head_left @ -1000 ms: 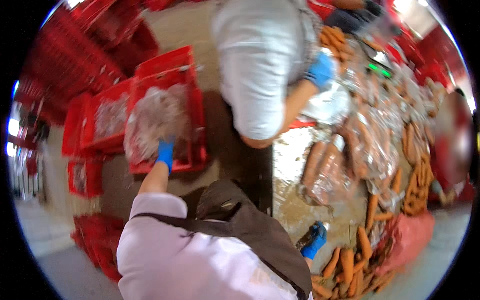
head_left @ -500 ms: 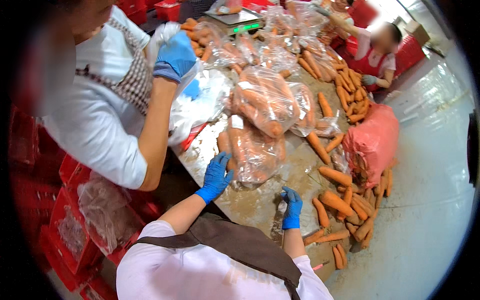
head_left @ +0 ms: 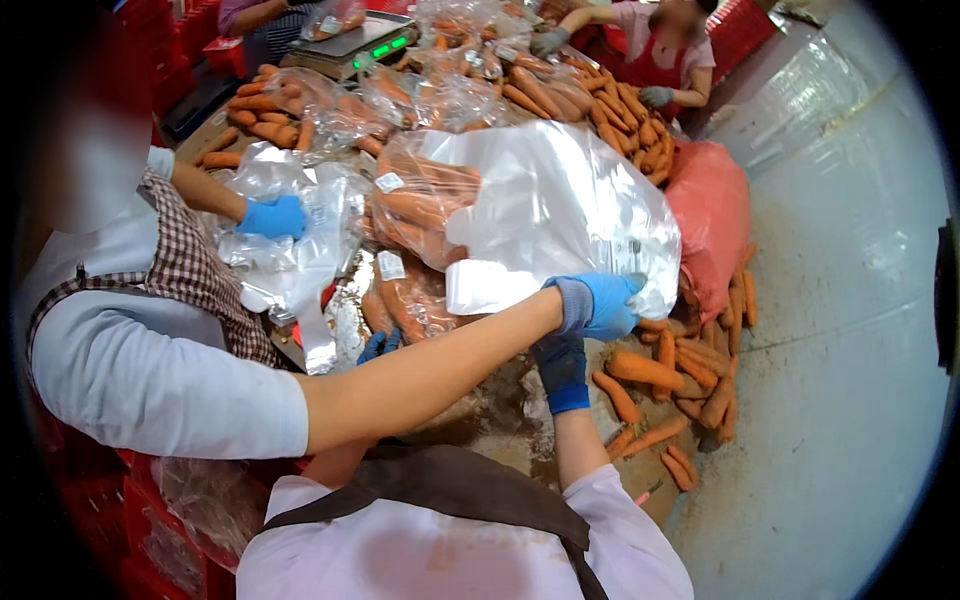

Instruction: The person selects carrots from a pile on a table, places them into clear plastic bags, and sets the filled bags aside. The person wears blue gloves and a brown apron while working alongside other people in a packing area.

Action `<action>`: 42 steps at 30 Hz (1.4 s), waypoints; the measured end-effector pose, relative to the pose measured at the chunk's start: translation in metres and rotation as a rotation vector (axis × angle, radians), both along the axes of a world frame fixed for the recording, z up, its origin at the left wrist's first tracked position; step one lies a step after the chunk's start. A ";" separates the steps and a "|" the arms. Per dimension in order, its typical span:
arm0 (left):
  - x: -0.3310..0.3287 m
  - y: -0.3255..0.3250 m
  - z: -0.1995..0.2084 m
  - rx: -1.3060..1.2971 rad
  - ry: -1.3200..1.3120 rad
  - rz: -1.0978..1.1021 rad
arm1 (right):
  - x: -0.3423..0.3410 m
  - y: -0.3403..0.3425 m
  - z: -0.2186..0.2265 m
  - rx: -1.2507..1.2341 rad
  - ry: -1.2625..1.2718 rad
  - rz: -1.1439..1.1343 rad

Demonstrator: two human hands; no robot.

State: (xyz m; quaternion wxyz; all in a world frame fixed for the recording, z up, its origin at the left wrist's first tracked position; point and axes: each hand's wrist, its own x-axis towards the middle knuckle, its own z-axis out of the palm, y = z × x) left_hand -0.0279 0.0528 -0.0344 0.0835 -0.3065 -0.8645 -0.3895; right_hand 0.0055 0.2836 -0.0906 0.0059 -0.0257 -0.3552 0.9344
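Observation:
My left hand [head_left: 379,346], in a blue glove, lies at the near end of a clear bag of carrots [head_left: 405,290]. Only its fingertips show, slightly apart, past a co-worker's forearm [head_left: 430,375] that crosses over it. My right hand [head_left: 563,372], also blue-gloved, is raised at the table's near side. Its fingers are hidden behind the co-worker's light-blue gloved hand [head_left: 605,305]. That hand grips a sheaf of clear plastic bags [head_left: 570,200], spread over the middle of the table and partly covering another bag of carrots [head_left: 425,190].
The co-worker's other gloved hand [head_left: 272,217] rests on more plastic bags [head_left: 290,270] at left. Loose carrots [head_left: 690,375] and a pink sack [head_left: 708,220] lie at right. A scale [head_left: 350,45] stands at the back. Red crates [head_left: 160,520] sit lower left.
The co-worker's arm has swung across to the right, bringing the plastic bags in front of me. My right hand has moved up and my left is now mostly covered. The view has shifted.

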 end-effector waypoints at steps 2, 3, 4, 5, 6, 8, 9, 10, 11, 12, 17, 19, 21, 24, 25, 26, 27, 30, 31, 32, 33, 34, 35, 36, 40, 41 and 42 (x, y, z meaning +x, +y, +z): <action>-0.013 0.026 0.008 -0.016 0.015 -0.054 | 0.013 -0.004 0.013 -0.366 0.152 0.155; -0.020 0.035 0.010 -0.029 0.020 -0.070 | 0.016 -0.007 0.019 0.055 0.039 -0.100; -0.024 0.046 0.014 -0.036 0.024 -0.093 | 0.016 0.012 -0.001 0.497 -0.111 -0.236; -0.029 0.053 0.020 -0.052 0.033 -0.096 | 0.011 0.041 -0.037 0.931 -0.258 -0.347; -0.034 0.061 0.021 -0.059 0.039 -0.111 | 0.013 0.050 -0.035 0.432 -0.168 -0.404; -0.039 0.074 0.020 -0.053 0.037 -0.142 | 0.015 0.059 -0.016 0.074 -0.300 -0.629; -0.040 0.077 0.019 -0.045 0.033 -0.159 | 0.014 0.057 0.003 0.192 -0.557 -0.761; -0.037 0.068 0.019 -0.026 0.033 -0.141 | 0.029 0.074 0.012 -0.160 -0.206 -0.514; -0.036 0.060 0.021 -0.001 0.034 -0.128 | 0.035 0.086 0.005 -0.104 -0.233 -0.485; -0.034 0.053 0.021 0.026 0.037 -0.109 | 0.039 0.096 -0.001 -0.042 -0.260 -0.465; -0.008 -0.016 -0.015 0.103 0.070 0.145 | 0.050 0.108 -0.016 0.018 -0.453 -0.394; 0.013 -0.051 -0.045 0.029 0.058 0.317 | 0.039 0.097 -0.030 0.160 -0.500 -0.333; 0.028 -0.067 -0.085 -0.073 0.017 0.424 | 0.049 0.099 -0.040 0.154 -0.535 -0.378; 0.046 -0.084 -0.104 -0.134 -0.012 0.517 | 0.035 0.075 -0.006 0.223 -0.405 -0.482; 0.046 -0.083 -0.102 -0.124 -0.029 0.516 | 0.032 0.070 0.012 0.273 -0.366 -0.560; 0.044 -0.082 -0.101 -0.120 -0.033 0.518 | 0.032 0.090 0.012 0.219 -0.377 -0.592; 0.045 -0.085 -0.102 -0.122 -0.040 0.534 | 0.034 0.085 0.042 0.246 -0.373 -0.633; 0.042 -0.082 -0.104 -0.101 -0.042 0.526 | 0.064 0.133 0.064 0.235 -0.203 -0.815; 0.042 -0.084 -0.105 -0.094 -0.047 0.529 | 0.078 0.147 0.073 0.041 -0.083 -0.651; 0.038 -0.077 -0.103 -0.068 -0.060 0.495 | 0.117 0.233 0.030 0.565 -0.009 -0.649; 0.040 -0.080 -0.105 -0.078 -0.073 0.513 | 0.124 0.218 0.031 0.380 -0.008 -0.658; 0.043 -0.082 -0.107 -0.083 -0.089 0.531 | 0.128 0.186 0.057 0.202 -0.010 -0.660; 0.045 -0.083 -0.109 -0.095 -0.099 0.550 | 0.133 0.153 0.087 0.026 -0.014 -0.662; 0.046 -0.083 -0.109 -0.099 -0.109 0.560 | 0.143 0.137 0.102 -0.145 -0.017 -0.669; 0.045 -0.082 -0.111 -0.096 -0.108 0.532 | 0.181 0.107 -0.007 -0.177 -0.362 -0.787; 0.046 -0.083 -0.110 -0.101 -0.115 0.538 | 0.183 0.079 -0.007 -0.537 -0.391 -0.578; 0.046 -0.081 -0.106 -0.098 -0.122 0.531 | 0.213 0.084 -0.054 -0.490 -0.381 -0.240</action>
